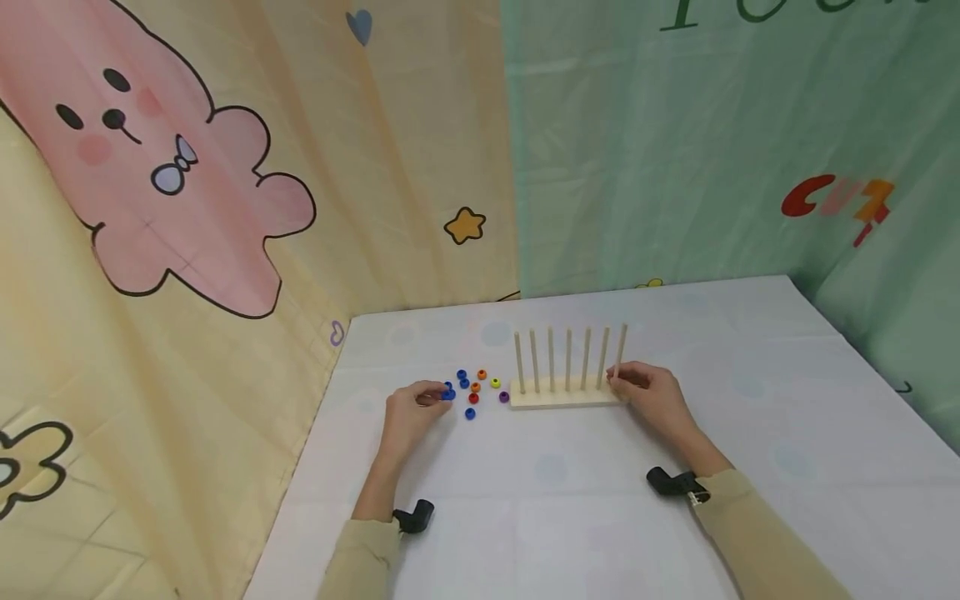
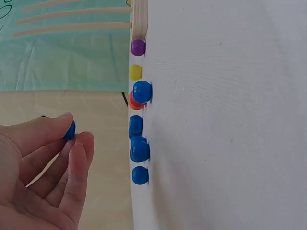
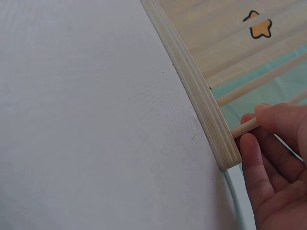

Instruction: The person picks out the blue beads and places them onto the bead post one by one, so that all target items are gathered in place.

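My left hand (image 1: 405, 417) pinches a small blue bead (image 2: 70, 130) between thumb and fingers, held up off the table in the left wrist view. Loose beads lie just to its right: several blue ones, a red bead (image 1: 473, 398), two orange ones, a yellow bead (image 1: 495, 383) and a purple bead (image 1: 504, 397). Right of them stands a pale wooden rack (image 1: 566, 401) with a row of upright pegs, all bare. At its right end my right hand (image 1: 654, 398) pinches the last peg (image 3: 245, 127) low down, fingertips close to the base.
A white-covered table (image 1: 555, 517) bears everything. Behind it hangs a yellow and green printed curtain (image 1: 420, 150), which also runs down the left and right sides. Each wrist wears a black camera (image 1: 415, 517).
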The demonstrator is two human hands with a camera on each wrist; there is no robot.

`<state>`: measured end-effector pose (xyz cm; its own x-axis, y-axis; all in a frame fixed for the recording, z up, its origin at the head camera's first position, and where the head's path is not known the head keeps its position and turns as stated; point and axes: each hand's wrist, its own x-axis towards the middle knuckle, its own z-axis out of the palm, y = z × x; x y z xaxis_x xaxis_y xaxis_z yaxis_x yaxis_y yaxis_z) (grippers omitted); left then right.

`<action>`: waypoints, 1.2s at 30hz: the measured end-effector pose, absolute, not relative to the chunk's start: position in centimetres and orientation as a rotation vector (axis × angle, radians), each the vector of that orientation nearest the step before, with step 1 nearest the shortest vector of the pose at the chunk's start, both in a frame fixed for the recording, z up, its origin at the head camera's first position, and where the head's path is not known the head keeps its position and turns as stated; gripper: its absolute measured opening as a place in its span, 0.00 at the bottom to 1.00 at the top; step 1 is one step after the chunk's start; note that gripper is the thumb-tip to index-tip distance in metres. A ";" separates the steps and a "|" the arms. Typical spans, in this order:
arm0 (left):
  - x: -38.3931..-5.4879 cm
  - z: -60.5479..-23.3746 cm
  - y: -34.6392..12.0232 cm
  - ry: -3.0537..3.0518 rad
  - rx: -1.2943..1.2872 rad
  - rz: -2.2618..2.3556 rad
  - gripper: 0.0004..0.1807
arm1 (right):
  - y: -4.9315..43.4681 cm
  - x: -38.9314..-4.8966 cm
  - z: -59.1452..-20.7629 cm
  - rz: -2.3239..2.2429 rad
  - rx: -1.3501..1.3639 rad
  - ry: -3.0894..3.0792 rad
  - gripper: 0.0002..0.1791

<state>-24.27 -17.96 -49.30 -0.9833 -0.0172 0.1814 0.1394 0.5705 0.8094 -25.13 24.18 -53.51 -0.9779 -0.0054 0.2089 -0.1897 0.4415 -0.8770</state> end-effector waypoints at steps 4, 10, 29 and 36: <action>-24.4 -49.4 -17.7 -2.604 -0.095 -1.426 0.14 | 24.5 -25.2 -53.7 1.557 0.182 -2.504 0.12; -24.5 -49.0 -17.5 -2.530 -0.091 -1.490 0.12 | 24.4 -25.3 -53.5 1.568 0.213 -2.486 0.12; -24.6 -45.8 -15.8 -2.518 -0.086 -1.496 0.13 | 23.7 -24.8 -53.4 1.566 0.214 -2.493 0.12; -25.2 -44.4 -14.7 -2.484 -0.176 -1.521 0.12 | 23.8 -24.8 -53.5 1.533 0.200 -2.495 0.12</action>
